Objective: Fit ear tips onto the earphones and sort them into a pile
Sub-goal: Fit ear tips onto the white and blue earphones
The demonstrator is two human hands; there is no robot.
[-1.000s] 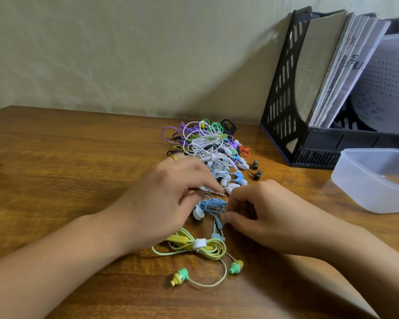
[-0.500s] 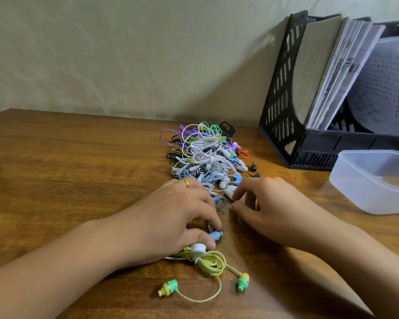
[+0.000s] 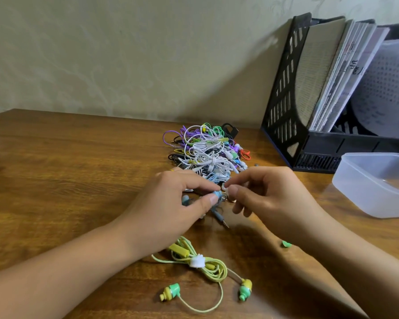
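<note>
- Above the table [image 3: 67, 162], just in front of the pile [image 3: 207, 150], a blue earbud [image 3: 217, 194] is pinched between thumb and forefinger of the left hand [image 3: 171, 210].
- A white tip [image 3: 225, 188] is pinched by the right hand [image 3: 270, 199] between thumb and forefinger; the tip is held against the blue earbud, touching it.
- The blue cable [image 3: 218, 211] is seen hanging below both hands, with its plug [image 3: 225, 224] resting on the table.
- The pile, a tangle of white, purple, green, black and blue earphones, is located behind the hands, near the wall [image 3: 124, 54].
- A yellow-green earphone set [image 3: 203, 265], bundled with a white tie, is laid on the table near the front edge, below the left hand; its two buds lie apart from the bundle, without tips fitted.
- One loose green tip [image 3: 286, 244] is seen on the table just beside the right forearm.
- A clear tub [image 3: 364, 192] is placed at the right, well apart from the pile.
- A black file rack [image 3: 286, 88] holding papers is positioned behind the tub, against the wall.
</note>
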